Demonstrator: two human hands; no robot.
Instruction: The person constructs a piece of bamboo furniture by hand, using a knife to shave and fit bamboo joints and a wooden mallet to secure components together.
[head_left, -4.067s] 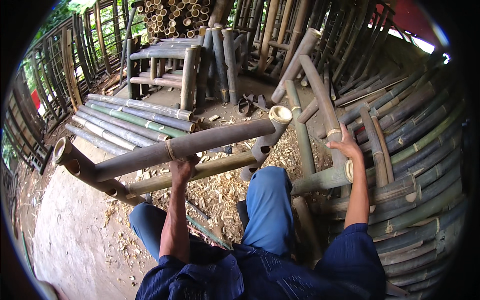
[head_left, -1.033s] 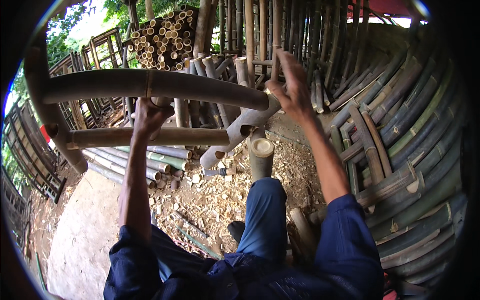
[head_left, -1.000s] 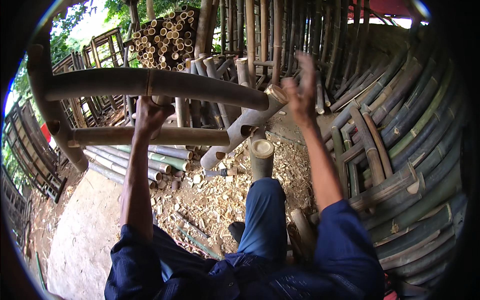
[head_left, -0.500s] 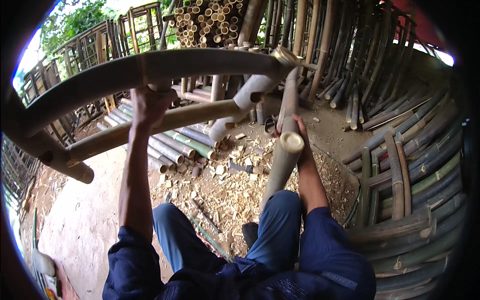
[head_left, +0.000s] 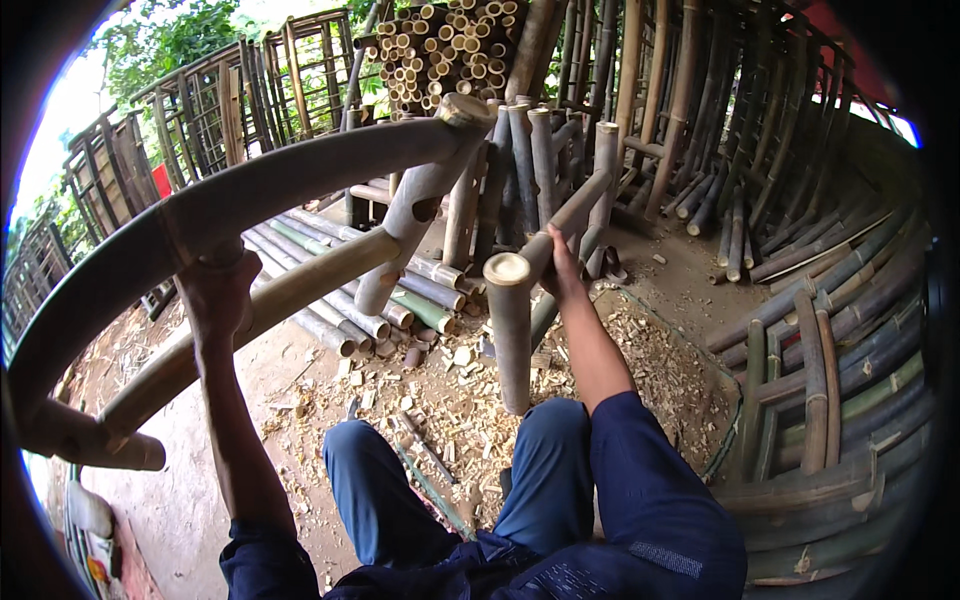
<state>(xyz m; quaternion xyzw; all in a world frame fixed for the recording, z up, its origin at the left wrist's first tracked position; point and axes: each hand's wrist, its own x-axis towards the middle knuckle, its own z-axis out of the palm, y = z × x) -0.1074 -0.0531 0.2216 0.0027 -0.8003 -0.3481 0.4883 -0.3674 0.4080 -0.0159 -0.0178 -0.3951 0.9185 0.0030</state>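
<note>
My left hand (head_left: 215, 285) is closed round the upper rail of a bamboo frame (head_left: 310, 155), which hangs raised and tilted at the left. A thinner lower rail (head_left: 250, 325) joins its two end posts, and a dark round hole shows in the far post (head_left: 410, 215). The fingers behind the rail are partly hidden. My right hand (head_left: 566, 268) grips the crossbar of a second bamboo frame (head_left: 580, 208). Its near post (head_left: 510, 340) stands upright above my knees, with a pale cut end on top. The two frames are apart.
Wood chips (head_left: 460, 400) litter the ground before my knees. Cut bamboo poles (head_left: 330, 315) lie beyond the left frame. A bundle of bamboo tubes (head_left: 445, 50) is stacked at the back. Bamboo frames and poles (head_left: 840, 360) pile up at the right, and tall poles (head_left: 680, 100) lean behind.
The left frame has swung left and toward me, its near end dropping. The right frame has turned, its near post shifting left to stand more upright. My hands still hold both.
</note>
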